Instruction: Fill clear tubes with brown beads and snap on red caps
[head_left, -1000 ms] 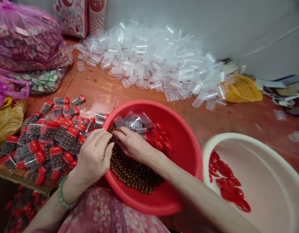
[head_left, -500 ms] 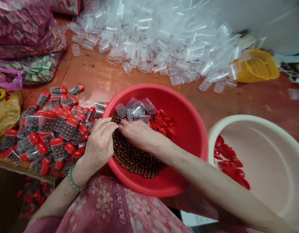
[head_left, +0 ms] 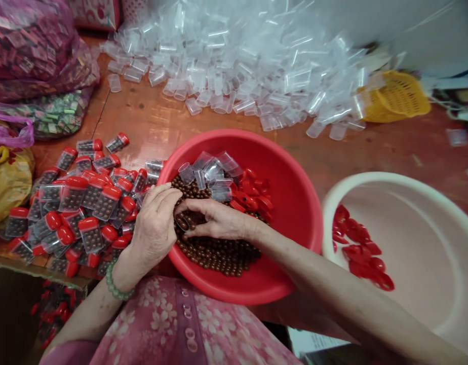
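My left hand (head_left: 157,218) is curled over the left rim of the red basin (head_left: 295,243). Its fingers close around a small clear plastic case (head_left: 182,222), whose oval mouth faces right; most of the case is hidden. Beside that mouth, my right hand (head_left: 219,219) reaches over the brown beads (head_left: 226,256), thumb and fingers apart, with beads showing in the gap. The far fingers of this hand are partly out of sight. Several empty clear cases (head_left: 213,170) and a heap of red caps (head_left: 252,195) lie in the basin behind it.
Filled, red-capped cases (head_left: 91,203) are piled left of the basin. A white basin (head_left: 416,243) with red caps stands at right. Along the back spreads a large heap of clear cases (head_left: 237,76), near a yellow basket (head_left: 399,99). Purple bags (head_left: 32,50) sit back left.
My right hand has opened from its pinch near the left fingers, moving slightly right and down over the beads. My left hand stays at the rim. The camera view has tilted downward.
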{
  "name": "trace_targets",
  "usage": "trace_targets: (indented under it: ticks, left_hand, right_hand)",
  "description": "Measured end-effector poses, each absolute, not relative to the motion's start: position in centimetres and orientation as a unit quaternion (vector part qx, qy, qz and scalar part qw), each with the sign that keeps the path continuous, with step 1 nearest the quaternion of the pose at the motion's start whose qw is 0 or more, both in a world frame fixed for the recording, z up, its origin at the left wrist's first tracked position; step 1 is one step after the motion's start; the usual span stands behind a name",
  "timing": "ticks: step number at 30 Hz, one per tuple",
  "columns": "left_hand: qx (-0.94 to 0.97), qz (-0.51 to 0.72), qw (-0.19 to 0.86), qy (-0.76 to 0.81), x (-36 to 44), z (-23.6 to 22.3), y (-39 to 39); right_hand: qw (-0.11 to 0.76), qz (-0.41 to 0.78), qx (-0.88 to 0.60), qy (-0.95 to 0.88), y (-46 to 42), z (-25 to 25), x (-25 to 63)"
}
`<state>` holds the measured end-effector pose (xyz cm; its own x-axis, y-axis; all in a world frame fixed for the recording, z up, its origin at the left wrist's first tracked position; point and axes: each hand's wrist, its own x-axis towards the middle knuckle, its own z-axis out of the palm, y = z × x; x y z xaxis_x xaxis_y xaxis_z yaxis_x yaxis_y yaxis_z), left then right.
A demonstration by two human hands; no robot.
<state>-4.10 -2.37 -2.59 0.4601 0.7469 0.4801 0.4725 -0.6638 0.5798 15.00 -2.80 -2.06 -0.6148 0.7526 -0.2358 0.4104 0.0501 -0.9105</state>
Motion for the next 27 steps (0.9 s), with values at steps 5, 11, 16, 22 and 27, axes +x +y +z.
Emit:
trace_targets:
  ticks: [5,11,16,22,27]
  left_hand:
    - [0.838,0.325,0.248,0.362,-4.1,-0.4,-3.4]
    - [0.807,0.209,0.452,0.316,-3.6,1.6,-2.7]
    - [0.770,0.192,0.547,0.267,-2.5,1.8,-2.2]
    - [0.777,0.252,0.493,0.300,-2.2,1.6,-2.7]
    - [0.793,0.236,0.480,0.293,-2.0,2.3,-2.2]
  right_hand:
    - [0.259,0.571,-0.398,-0.670,-3.4,-0.3,16.3]
    - [0.321,0.543,-0.384,-0.674,-4.2,1.5,17.5]
    - [0.327,0.519,-0.387,-0.688,-5.1,3.1,18.0]
    - [0.306,0.471,-0.493,-0.664,-6.7,3.0,19.2]
    - [0.162,0.404,-0.563,-0.703,-7.7,1.8,20.1]
